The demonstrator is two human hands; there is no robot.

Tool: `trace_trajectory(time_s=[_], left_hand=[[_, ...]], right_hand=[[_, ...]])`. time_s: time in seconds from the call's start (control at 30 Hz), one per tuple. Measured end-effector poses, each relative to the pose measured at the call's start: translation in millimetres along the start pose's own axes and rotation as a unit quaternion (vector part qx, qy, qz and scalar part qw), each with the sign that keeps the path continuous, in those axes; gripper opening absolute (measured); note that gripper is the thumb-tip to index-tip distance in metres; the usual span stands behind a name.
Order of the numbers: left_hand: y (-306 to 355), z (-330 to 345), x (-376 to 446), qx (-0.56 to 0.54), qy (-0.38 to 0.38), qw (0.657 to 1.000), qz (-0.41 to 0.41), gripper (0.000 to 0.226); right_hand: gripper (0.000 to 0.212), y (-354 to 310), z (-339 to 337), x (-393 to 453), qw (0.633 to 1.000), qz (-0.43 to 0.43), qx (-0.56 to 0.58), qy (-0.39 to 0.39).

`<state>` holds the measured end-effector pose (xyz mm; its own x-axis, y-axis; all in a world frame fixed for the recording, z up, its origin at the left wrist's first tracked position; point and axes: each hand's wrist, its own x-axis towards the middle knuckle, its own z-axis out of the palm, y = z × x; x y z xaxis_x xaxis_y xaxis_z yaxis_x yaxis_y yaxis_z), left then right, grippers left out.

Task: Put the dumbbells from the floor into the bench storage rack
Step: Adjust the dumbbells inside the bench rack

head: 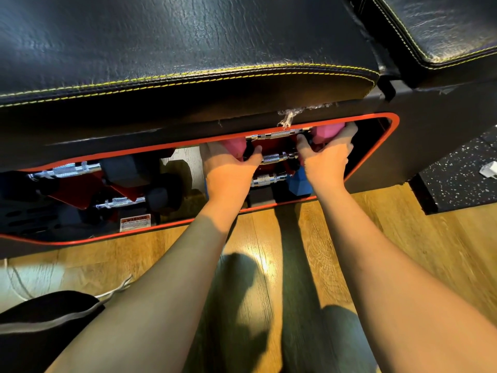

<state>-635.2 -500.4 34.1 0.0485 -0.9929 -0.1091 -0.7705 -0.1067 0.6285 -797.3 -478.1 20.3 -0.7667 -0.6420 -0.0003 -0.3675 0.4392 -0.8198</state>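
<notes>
Both hands reach into the bench storage rack (387, 146) at its right end: the left hand (228, 170) and right hand (328, 157) each curl around a pink dumbbell (326, 131) head.

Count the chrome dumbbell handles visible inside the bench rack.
5: three stacked between the hands, top, middle, bottom; two at left, upper, lower. More may be hidden.
</notes>
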Motion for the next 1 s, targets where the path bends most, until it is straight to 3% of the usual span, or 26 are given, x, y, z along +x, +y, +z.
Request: trace_trajectory(time_s=[0.37,0.53,0.63,0.7,0.77,0.83,0.93,1.0], left_hand=[[-2,3,-2,0.014,0.038,0.999,0.006,0.066],[3,-8,-12,-0.016,-0.005,0.999,-0.029,0.067],[-2,-17,-17,-0.028,-0.072,0.996,-0.041,0.104],[-13,-28,-19,-0.058,-0.050,0.996,-0.046,0.127],[-28,-39,-20,-0.097,0.011,0.995,-0.015,0.130],[-45,-47,-23,-0.125,0.045,0.991,0.021,0.115],[-78,-56,-19,-0.085,0.099,0.991,0.040,0.105],[-105,-59,-19,-0.079,0.129,0.986,0.076,0.090]], right_hand=[[0.100,-1,3,-5,1.000,0.000,0.008,0.003],[0.114,8,6,-2,0.998,-0.020,0.052,0.029],[0.114,10,11,-8,0.998,-0.007,0.058,0.033],[0.110,14,19,-17,0.995,0.000,0.091,0.050],[0.105,22,29,-34,0.987,0.015,0.131,0.095],[0.097,28,41,-61,0.970,0.075,0.169,0.155],[0.052,23,69,-126,0.953,0.118,0.210,0.184],[0.025,15,91,-172,0.967,0.088,0.200,0.132]])
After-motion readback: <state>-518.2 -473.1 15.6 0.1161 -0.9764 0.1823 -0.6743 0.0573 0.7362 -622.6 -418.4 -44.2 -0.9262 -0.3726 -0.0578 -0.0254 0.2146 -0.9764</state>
